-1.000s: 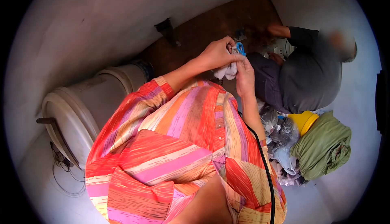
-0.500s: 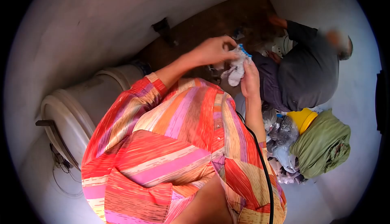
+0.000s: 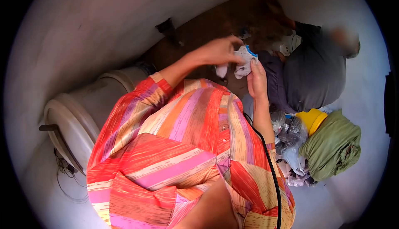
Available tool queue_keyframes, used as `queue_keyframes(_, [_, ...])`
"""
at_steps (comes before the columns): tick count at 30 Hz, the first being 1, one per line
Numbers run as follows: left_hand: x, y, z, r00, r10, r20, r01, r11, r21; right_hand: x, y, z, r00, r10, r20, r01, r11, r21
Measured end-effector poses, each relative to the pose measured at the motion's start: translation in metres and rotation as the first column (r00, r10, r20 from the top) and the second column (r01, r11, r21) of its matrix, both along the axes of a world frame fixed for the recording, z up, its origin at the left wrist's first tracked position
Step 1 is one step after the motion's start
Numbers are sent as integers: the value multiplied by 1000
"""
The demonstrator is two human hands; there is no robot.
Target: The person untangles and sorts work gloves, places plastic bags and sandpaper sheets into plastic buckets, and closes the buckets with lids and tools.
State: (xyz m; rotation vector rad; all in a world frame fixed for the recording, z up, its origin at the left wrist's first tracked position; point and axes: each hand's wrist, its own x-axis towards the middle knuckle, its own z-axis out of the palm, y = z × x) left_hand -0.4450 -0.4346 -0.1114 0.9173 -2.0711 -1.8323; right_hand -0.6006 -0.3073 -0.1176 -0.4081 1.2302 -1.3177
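A small off-white knitted piece with a bright blue edge (image 3: 248,58), which looks like a glove, is up between the two hands, in front of the striped shirt. The handling of it appears to be partway through: it is not on either hand, and neither hand is free of it or well away from it. How much is left, the view does not show. The left hand (image 3: 222,51) is half closed, fingers curled at the knit's side near the blue edge (they are blurred, so I cannot tell whether they grip or only touch). The right hand (image 3: 257,78) pinches the knit's other side, thumb against it, its remaining fingers loosely extended. As for numbers, there is one blue-edged knit, plus one pale soft bit (image 3: 221,70) below the left hand, perhaps a second piece or part of the same one. I count one large pale ribbed cylindrical container (image 3: 72,115), one yellow rounded plastic object (image 3: 311,120), one olive-green cloth bundle (image 3: 330,148), one thin black cable (image 3: 270,162) over the shirt, and one other person in dark clothes (image 3: 316,73). The crumpled plastic bags (image 3: 291,131) beside the bundle overlap too much to count.
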Motion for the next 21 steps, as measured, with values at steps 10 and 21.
queue_keyframes(10, [26, -26, -83, 951, 286, 122, -299, 948, 110, -13, 4, -20, 938, -261, 227, 240, 964, 118])
queue_keyframes(21, [25, -17, -139, 833, 537, 136, -549, 832, 79, 5, 2, -16, 863, -426, 270, 369, 898, 240])
